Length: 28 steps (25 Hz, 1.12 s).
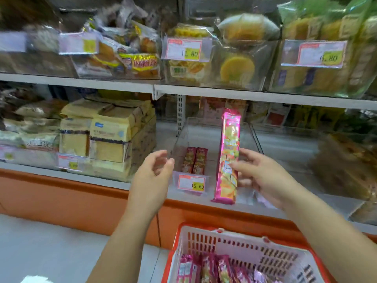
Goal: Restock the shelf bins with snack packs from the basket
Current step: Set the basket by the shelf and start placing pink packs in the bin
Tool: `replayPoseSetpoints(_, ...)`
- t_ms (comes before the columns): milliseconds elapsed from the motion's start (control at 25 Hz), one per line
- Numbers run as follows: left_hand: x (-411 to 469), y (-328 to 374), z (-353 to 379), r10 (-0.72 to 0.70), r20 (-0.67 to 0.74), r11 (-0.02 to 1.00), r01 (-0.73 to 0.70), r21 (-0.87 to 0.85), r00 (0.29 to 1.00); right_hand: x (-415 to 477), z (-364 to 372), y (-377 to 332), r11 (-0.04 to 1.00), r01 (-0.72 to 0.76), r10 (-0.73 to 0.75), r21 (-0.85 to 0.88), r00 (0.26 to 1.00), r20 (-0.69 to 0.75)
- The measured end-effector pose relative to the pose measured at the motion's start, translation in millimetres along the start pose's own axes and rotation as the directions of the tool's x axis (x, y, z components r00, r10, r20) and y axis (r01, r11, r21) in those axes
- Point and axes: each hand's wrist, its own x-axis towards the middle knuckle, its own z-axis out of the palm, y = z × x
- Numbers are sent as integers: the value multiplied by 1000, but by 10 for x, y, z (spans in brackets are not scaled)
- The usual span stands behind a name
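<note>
My right hand (263,176) grips a long pink snack pack (228,144) near its lower half, holding it upright in front of a clear shelf bin (184,137). Two red snack packs (194,161) stand at the bin's front left, above a price tag reading 15.60 (191,183). My left hand (154,176) hovers beside the bin's left wall with fingers curled apart, holding nothing. Below, a white basket with a red rim (253,250) holds several more pink packs (206,269).
Cake packs (106,137) fill the shelf to the left. Clear bins of pastries (224,58) sit on the upper shelf. A brown-filled bin (344,166) stands at the right. An orange base panel (71,201) runs under the shelf.
</note>
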Motion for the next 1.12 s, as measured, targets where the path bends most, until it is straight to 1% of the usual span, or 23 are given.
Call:
replayPoseSetpoints(40,78,-63,51,5,-23,999,-4,43,1000,249,23,-69,1000,-17,16,-18,999,-45)
replayPoseSetpoints(80,144,-131,105,-6,-17,997,8,81,1000,489,50,-114,998,-49,46,-31,996,-81)
replayPoseSetpoints(160,251,-309,224,-8,48,988,1,154,999,917,79,-95,988,-140,128,-71,980,-154)
replayPoseSetpoints(240,338,-433,304,-14,130,975,-15,220,991,1246,61,35,957,-242,205,-158,954,-219)
replayPoseSetpoints(280,392,-479,332,-27,156,974,-10,228,987,1376,46,129,925,-307,250,-225,936,-247)
replayPoseSetpoints(320,435,-513,349,-37,171,974,-3,227,985,1481,25,238,870,-378,299,-317,915,-273)
replayPoseSetpoints(400,494,-584,379,-34,167,973,-6,233,985,1587,20,411,692,-495,393,-525,869,-301)
replayPoseSetpoints(440,515,-614,394,-21,161,973,-17,232,987,1608,26,475,617,-523,435,-588,849,-300)
replayPoseSetpoints(480,529,-627,402,-8,156,975,-27,221,988,1631,30,533,592,-543,472,-595,833,-289)
replayPoseSetpoints(560,556,-658,403,-9,155,982,-20,188,988,1661,50,622,596,-567,526,-568,811,-258)
replayPoseSetpoints(680,584,-707,384,-19,166,984,-11,178,986,1629,93,627,597,-526,514,-606,830,-214)
replayPoseSetpoints(760,540,-690,384,-20,182,983,-13,183,983,1511,119,535,606,-485,459,-630,861,-221)
replayPoseSetpoints(800,497,-665,381,-19,186,983,-15,181,982,1438,96,477,636,-424,359,-644,902,-240)
replayPoseSetpoints(840,457,-651,372,-20,189,984,-14,178,982,1341,59,428,679,-328,198,-657,943,-266)
replayPoseSetpoints(880,397,-627,360,-24,190,984,-11,180,982,1192,15,384,743,-192,5,-641,959,-283)
replayPoseSetpoints(920,360,-627,345,-29,185,982,-7,188,982,983,-18,338,815,-33,-170,-579,941,-292)
replayPoseSetpoints(960,301,-631,344,-43,173,977,5,213,984,724,-59,338,867,112,-291,-485,905,-311)
replayPoseSetpoints(1000,255,-650,345,-66,140,968,29,249,988,456,-92,370,881,225,-381,-416,860,-340)
replayPoseSetpoints(1040,204,-670,340,-96,100,954,63,294,990,209,-124,476,873,278,-431,-400,824,-369)
replayPoseSetpoints(1080,137,-694,344,-128,65,936,99,338,990,-11,-153,634,865,277,-445,-418,809,-384)
replayPoseSetpoints(1120,67,-687,343,-159,49,917,129,377,986,-162,-186,835,864,234,-425,-446,813,-397)
